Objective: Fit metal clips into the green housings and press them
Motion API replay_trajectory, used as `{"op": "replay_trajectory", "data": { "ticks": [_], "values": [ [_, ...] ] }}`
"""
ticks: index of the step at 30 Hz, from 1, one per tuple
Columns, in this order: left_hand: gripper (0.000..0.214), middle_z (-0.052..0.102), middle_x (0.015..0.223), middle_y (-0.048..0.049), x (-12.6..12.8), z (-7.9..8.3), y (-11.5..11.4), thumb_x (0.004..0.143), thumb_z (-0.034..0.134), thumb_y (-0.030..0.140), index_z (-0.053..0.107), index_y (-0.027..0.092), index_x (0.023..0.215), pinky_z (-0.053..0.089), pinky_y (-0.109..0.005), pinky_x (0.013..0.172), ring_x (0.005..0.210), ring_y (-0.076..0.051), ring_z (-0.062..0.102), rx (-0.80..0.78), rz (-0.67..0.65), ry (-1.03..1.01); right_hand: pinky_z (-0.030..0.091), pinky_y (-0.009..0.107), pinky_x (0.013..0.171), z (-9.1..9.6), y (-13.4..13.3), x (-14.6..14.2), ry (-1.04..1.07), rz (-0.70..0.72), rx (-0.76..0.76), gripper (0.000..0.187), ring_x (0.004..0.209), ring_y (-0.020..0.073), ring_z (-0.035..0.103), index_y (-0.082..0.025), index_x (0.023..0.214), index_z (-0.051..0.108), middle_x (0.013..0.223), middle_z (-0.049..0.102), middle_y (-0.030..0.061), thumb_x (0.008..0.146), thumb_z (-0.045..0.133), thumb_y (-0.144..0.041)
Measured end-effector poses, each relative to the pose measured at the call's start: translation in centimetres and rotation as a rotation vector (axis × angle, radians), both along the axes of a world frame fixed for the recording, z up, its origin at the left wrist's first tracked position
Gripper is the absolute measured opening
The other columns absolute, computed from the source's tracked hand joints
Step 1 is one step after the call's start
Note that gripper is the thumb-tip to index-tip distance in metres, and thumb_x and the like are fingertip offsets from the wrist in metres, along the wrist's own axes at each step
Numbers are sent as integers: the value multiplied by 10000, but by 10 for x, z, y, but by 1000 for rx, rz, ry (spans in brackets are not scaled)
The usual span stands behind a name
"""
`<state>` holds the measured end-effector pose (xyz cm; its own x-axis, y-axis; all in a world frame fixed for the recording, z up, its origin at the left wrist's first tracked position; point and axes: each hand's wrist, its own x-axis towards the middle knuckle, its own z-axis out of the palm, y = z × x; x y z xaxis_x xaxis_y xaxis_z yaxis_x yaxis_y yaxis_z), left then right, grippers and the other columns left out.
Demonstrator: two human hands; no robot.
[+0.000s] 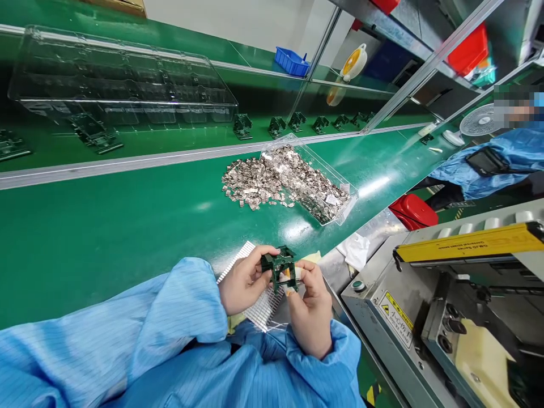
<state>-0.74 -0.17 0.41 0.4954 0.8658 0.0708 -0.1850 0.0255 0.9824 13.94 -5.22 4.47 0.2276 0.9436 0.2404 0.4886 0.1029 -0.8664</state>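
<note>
My left hand pinches a small dark green fixture block just above the near edge of the green belt. My right hand is closed at the block's right side, fingertips pressed on a small pale part there that I cannot make out. Both arms wear light blue sleeves. Under the hands lies a white ribbed strip. Farther out on the belt, a heap of small silvery metal pieces spills from a tipped clear plastic tray.
A large clear blister tray and a row of green fixtures sit beyond the rail. A grey machine with a yellow bar stands right. A red bin, a white cloth and another person in blue are at right.
</note>
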Motion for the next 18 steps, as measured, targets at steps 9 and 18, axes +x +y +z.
{"op": "replay_trajectory", "data": {
  "ticks": [9,18],
  "values": [
    [300,619,827,-6,-1,8,-1,913,510,210,459,212,1208,494,-188,568,648,-111,622,47,24,94,419,362,897,-7,4,-9,-77,-44,37,83,1015,223,540,-223,843,653,1058,563,67,813,602,-165],
    [298,644,894,-35,-3,4,-2,929,496,227,475,204,1225,538,-223,673,720,-127,649,83,-51,75,478,326,739,-16,6,-12,187,-60,-60,147,819,198,576,-207,925,597,902,607,36,781,622,-224]
  ]
}}
